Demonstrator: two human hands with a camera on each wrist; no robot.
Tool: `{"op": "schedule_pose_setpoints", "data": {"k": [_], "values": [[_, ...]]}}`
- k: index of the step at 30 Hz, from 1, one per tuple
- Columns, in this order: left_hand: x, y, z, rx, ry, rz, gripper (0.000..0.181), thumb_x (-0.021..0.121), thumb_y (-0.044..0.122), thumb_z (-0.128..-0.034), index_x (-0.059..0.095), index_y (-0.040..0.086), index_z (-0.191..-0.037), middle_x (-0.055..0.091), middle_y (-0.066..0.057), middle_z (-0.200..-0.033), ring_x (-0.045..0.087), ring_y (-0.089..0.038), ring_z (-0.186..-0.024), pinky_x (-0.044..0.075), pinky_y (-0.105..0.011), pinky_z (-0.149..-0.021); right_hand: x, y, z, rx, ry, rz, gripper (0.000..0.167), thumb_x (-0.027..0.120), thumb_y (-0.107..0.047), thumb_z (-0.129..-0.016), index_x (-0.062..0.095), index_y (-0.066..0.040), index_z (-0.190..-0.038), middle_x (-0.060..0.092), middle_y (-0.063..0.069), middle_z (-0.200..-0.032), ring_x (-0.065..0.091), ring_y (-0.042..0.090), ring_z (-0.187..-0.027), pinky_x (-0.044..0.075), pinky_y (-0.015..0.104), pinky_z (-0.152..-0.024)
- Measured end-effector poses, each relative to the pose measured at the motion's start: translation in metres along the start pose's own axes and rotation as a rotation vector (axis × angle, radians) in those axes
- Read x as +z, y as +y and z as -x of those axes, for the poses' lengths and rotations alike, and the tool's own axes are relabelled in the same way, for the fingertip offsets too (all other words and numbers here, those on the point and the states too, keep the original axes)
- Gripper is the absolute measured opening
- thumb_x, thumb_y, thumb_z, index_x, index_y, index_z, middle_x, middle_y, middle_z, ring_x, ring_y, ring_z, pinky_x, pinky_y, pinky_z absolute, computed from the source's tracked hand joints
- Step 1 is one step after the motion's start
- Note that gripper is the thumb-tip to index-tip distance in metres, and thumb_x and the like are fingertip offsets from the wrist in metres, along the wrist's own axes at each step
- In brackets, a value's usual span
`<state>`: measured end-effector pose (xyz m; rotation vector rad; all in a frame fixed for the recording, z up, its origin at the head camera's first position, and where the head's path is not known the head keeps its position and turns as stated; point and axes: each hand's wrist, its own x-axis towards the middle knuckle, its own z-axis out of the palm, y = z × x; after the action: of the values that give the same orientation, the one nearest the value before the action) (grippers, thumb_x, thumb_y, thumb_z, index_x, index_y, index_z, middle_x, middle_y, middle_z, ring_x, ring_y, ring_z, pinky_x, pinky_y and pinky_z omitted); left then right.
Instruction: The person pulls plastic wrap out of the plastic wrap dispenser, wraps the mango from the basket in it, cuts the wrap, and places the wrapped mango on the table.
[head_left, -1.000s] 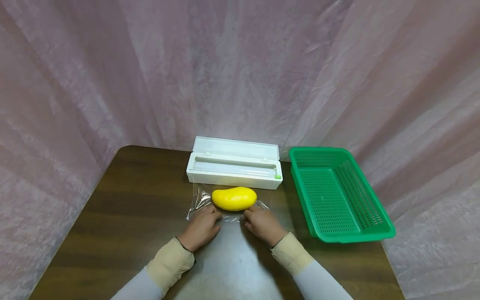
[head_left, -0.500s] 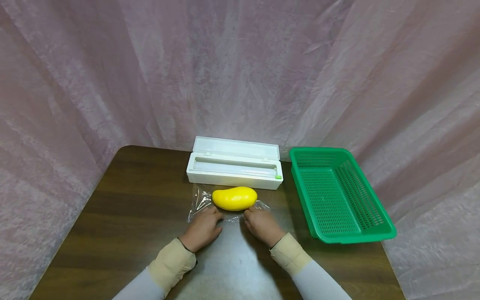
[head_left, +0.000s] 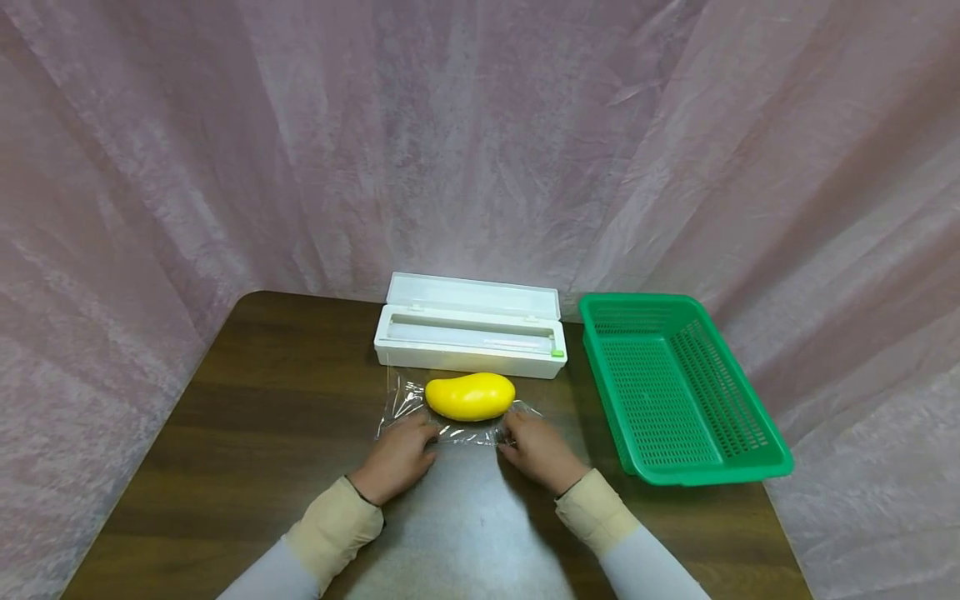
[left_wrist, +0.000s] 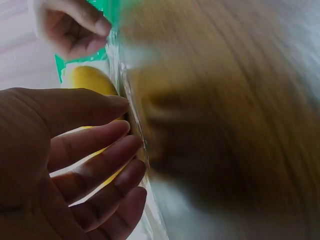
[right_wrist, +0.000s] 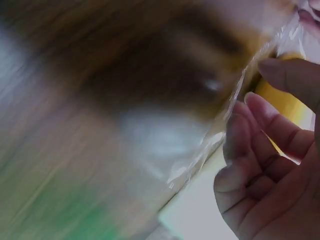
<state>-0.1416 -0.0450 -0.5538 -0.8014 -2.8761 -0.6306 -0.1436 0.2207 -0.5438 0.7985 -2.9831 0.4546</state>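
A yellow mango-shaped fruit [head_left: 470, 397] lies on a sheet of clear film [head_left: 456, 434] in front of a white box. My left hand [head_left: 397, 457] touches the film's near edge, left of the fruit. On the other side, my right hand [head_left: 542, 450] has its fingers at the same edge. In the left wrist view the left hand [left_wrist: 85, 155] has loosely bent fingers, its thumb apart from them beside the film [left_wrist: 134, 107]. The right wrist view shows the right hand [right_wrist: 275, 150] with bent fingers and a gap to the thumb, by the film [right_wrist: 240, 82].
The white box [head_left: 468, 362] stands behind the fruit with its lid [head_left: 472, 295] raised and a roll [head_left: 465, 337] inside. A green perforated basket [head_left: 660, 400] sits at the right of the brown wooden table [head_left: 247, 433]. Pink curtains [head_left: 480, 142] hang behind.
My right hand has shifted a little to the right along the film's near edge, and my left hand slightly to the left. More of the film between them shows. The fruit has hardly moved.
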Motion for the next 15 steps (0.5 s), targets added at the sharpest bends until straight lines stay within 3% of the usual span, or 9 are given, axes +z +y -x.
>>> {"op": "schedule_pose_setpoints", "data": {"k": [9, 15], "values": [[-0.020, -0.026, 0.014, -0.109, -0.024, 0.002, 0.027, 0.083, 0.007, -0.0758, 0.074, 0.006, -0.101, 0.062, -0.003, -0.088, 0.055, -0.021, -0.081, 0.048, -0.037, -0.074, -0.017, 0.028, 0.022, 0.155, -0.076, -0.006, 0.026, 0.084, -0.020, -0.080, 0.067, -0.009, -0.097, 0.057, 0.001, -0.089, 0.054, 0.016, -0.079, 0.052, 0.037, -0.075], [-0.026, -0.040, 0.019, -0.158, -0.047, -0.011, 0.027, 0.085, 0.009, -0.0760, 0.075, 0.005, -0.100, 0.062, -0.005, -0.091, 0.057, -0.023, -0.084, 0.050, -0.038, -0.076, -0.019, 0.038, 0.027, 0.169, -0.056, -0.031, 0.020, 0.081, -0.011, -0.081, 0.068, -0.009, -0.096, 0.056, 0.001, -0.087, 0.053, 0.016, -0.079, 0.051, 0.036, -0.073]]}}
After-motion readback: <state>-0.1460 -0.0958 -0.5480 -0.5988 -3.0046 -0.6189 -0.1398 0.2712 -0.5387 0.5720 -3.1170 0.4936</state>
